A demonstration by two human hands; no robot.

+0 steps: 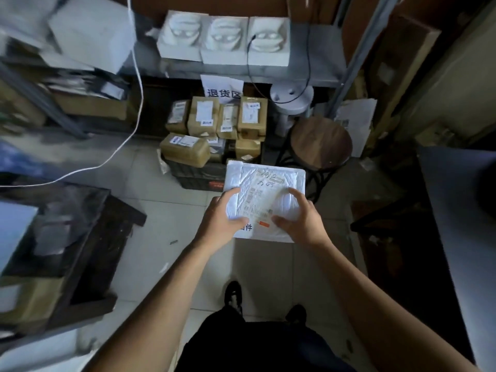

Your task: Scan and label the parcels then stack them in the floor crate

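Observation:
I hold a white bubble-mailer parcel (268, 183) flat in front of me, above the floor. It bears a printed shipping label with handwriting near its top. My left hand (218, 218) grips its left edge, thumb on top. My right hand (298, 218) grips its right lower edge, thumb on the label. Just beyond the parcel stands the dark floor crate (197, 173), stacked with several tan taped parcels (185, 150) that carry white labels.
A round wooden stool (320, 142) stands right of the crate. Behind the crate a shelf holds white plaster casts (224, 40), with a paper sign (222, 87) hanging below. A white cable (134, 108) hangs at left over a dark table (67, 237). Tiled floor lies underfoot.

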